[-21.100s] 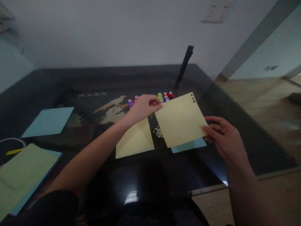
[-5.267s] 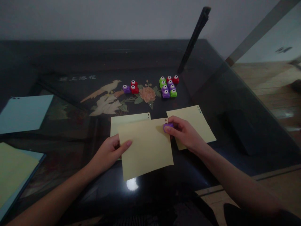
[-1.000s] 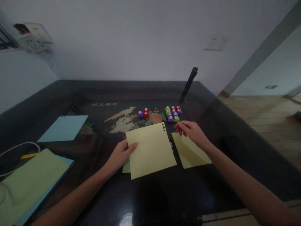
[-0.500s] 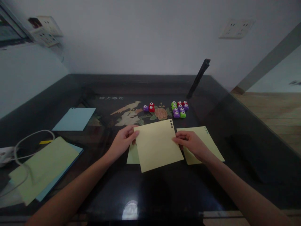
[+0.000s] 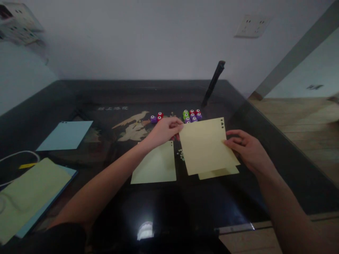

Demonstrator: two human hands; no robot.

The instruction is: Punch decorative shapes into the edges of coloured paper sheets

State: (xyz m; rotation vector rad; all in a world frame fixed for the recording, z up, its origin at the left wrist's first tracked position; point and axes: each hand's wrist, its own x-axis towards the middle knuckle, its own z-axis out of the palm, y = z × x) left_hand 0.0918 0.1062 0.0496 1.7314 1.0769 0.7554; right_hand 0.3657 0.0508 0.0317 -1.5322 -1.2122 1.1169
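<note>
Two hands hold one yellow sheet (image 5: pixel 205 146) between them, lifted slightly above the worktop (image 5: pixel 79 95). The left hand (image 5: pixel 164 129) pinches the sheet's upper left corner between thumb and fingers. The right hand (image 5: pixel 247 150) grips the right edge, thumb on top and fingers curled behind the paper. The sheet lies right of centre, directly between the hands, with its long axis running from left hand to right hand; neither hand is nearer, since both are touching it. Small punched holes show near its upper right corner.

Count of paper: one held sheet; one second yellow sheet (image 5: pixel 219 172) flat beneath it, only its lower edge visible; one pale green sheet (image 5: pixel 156 165) flat just left of them, under the left forearm; one blue sheet (image 5: pixel 65 135) well apart at far left; one stack of green and blue paper (image 5: pixel 29 194) at the near left corner.

Small paper scraps (image 5: pixel 180 154) lie between the green sheet and the held sheet. Craft punches stand beyond the hands in two groups: a pair (image 5: pixel 156 117), purple and red, and a cluster (image 5: pixel 192 115) of green, red and purple ones, partly hidden, so the exact number cannot be told. One dark rod (image 5: pixel 213 83) leans upright behind the cluster.
</note>
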